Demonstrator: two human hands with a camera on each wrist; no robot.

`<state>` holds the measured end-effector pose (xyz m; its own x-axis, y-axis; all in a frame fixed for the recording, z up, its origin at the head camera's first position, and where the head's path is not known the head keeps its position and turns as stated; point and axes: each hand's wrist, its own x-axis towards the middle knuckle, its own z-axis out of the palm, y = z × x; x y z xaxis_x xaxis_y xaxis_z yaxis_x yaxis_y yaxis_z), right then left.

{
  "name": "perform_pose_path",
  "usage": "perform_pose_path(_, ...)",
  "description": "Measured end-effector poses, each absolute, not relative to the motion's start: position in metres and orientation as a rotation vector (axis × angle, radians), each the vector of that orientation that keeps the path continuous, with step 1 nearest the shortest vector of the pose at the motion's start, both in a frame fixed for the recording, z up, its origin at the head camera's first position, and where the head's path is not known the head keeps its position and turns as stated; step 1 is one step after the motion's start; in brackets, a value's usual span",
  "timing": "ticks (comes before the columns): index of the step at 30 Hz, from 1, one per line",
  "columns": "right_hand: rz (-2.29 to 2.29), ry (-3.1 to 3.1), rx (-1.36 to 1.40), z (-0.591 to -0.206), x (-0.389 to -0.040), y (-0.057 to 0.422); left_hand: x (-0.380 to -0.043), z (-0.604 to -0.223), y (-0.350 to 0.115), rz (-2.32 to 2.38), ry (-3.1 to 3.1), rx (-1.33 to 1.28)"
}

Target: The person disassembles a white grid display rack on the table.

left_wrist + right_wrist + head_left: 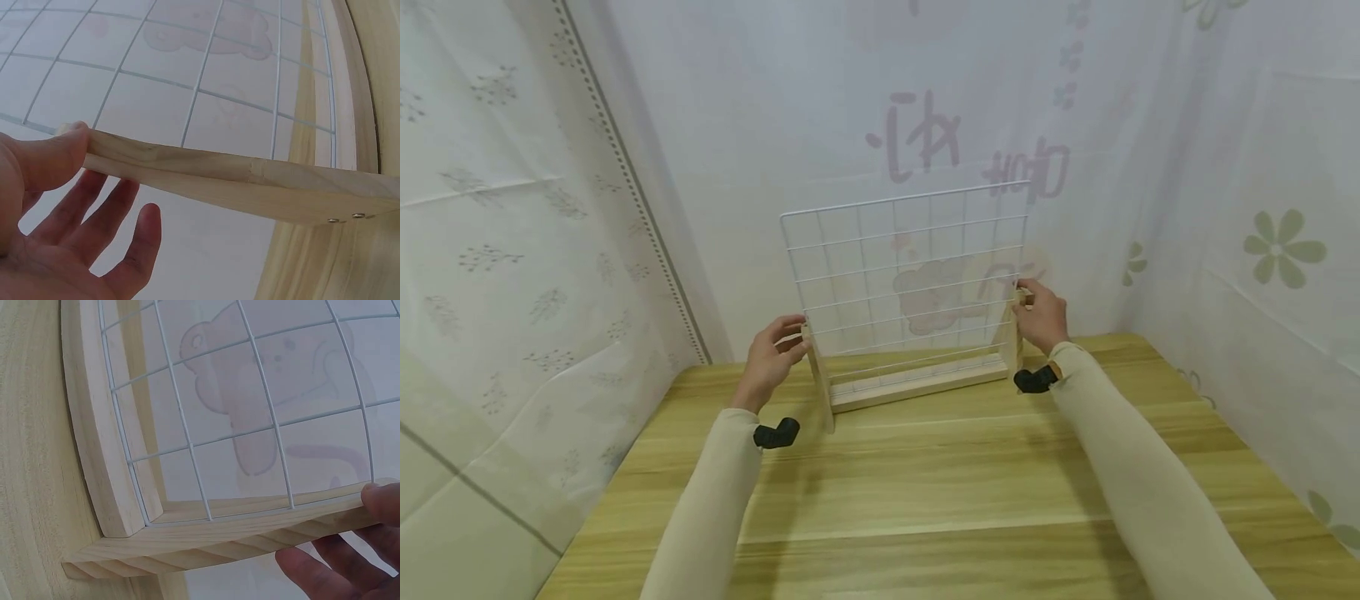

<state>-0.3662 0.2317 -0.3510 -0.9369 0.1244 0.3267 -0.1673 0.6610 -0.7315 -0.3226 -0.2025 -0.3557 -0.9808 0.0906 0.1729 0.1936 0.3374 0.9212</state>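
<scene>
A white wire grid (895,200) stands upright in a wooden stand on the table. The stand has a long base bar (917,386) between a left side panel (817,375) and a right side panel (1015,354). My left hand (766,360) pinches the top of the left panel; in the left wrist view the thumb lies on its edge and fingers reach beneath. Two screw heads (345,218) show on that panel's outer face. At the other end, my right hand (1043,317) grips the right panel's top, thumb beside the wires and fingers (312,572) on the outer side.
The wood-grain table (880,500) stretches toward me from the stand. Printed curtains hang behind it (760,125) and along the left (497,233) and right (1262,167). Black wrist mounts (777,433) stick out from both cream sleeves.
</scene>
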Motion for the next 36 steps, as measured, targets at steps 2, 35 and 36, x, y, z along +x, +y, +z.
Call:
perform_pose_path(2,1.167,-2.533,0.039,-0.352,-0.366,0.231,-0.319,-0.357,-0.204,-1.727,-2.49,-0.265)
perform_pose_path(35,1.196,-2.532,0.088,-0.353,-0.374,0.215,-0.248,-0.367,-0.214,-1.481,-2.512,-0.446)
perform_pose_path(36,1.197,-2.532,0.089,-0.353,-0.374,0.215,-0.247,-0.366,-0.214,-1.468,-2.513,-0.445)
